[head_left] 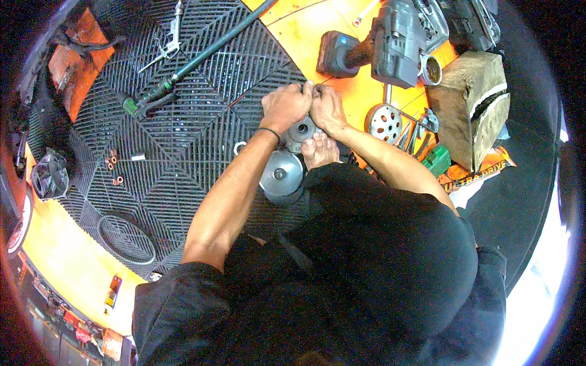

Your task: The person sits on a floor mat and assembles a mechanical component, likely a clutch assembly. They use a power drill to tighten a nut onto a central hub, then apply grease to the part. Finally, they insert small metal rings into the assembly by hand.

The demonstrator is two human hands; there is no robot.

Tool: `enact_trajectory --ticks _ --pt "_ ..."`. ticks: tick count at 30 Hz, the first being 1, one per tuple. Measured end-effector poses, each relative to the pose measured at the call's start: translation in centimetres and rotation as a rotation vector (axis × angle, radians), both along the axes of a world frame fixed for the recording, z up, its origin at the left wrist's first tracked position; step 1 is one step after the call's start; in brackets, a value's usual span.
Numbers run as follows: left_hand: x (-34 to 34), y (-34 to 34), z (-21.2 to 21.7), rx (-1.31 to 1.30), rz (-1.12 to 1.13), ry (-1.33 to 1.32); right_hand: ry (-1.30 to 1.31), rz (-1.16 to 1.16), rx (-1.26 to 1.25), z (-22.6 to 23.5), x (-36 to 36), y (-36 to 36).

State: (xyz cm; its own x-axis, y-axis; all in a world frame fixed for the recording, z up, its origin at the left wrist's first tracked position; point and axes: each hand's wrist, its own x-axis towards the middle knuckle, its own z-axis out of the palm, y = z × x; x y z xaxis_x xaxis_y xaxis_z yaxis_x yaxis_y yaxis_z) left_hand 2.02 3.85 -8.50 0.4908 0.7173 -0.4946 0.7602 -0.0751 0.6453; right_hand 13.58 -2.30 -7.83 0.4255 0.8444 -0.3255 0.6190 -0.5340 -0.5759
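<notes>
My left hand [285, 107] and my right hand [326, 108] meet over a grey metal hub part [301, 131] on the black grid mat [183, 140]. Both hands press close together on something small at its top; what they grip is hidden by the fingers. My bare foot [318, 150] rests just below the part. A round silver pulley disc [281, 174] lies beside the foot, under my left forearm.
A black power tool [378, 46] lies on the orange floor [305, 24] ahead. A perforated metal disc [383, 122], wrenches and a green box [436, 160] sit right, near a wooden block [470, 97]. A hose [201, 58], small copper fittings [113, 163] and a belt ring [127, 239] lie left.
</notes>
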Motion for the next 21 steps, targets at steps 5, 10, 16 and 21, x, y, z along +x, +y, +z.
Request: enact_trajectory --ticks 5,10,16,21 --pt "-0.2 -0.4 0.3 0.082 0.048 -0.018 -0.024 -0.020 0.018 -0.7 -0.2 -0.4" --pt "-0.4 0.6 0.8 0.121 -0.074 -0.133 0.029 -0.023 0.027 -0.7 0.3 -0.3" --pt "0.1 0.6 -0.4 0.158 -0.110 -0.106 0.049 -0.079 0.001 -0.4 0.2 -0.5" --pt "0.2 0.4 -1.3 0.195 -0.141 -0.160 0.010 -0.092 -0.031 -0.6 0.3 -0.4"
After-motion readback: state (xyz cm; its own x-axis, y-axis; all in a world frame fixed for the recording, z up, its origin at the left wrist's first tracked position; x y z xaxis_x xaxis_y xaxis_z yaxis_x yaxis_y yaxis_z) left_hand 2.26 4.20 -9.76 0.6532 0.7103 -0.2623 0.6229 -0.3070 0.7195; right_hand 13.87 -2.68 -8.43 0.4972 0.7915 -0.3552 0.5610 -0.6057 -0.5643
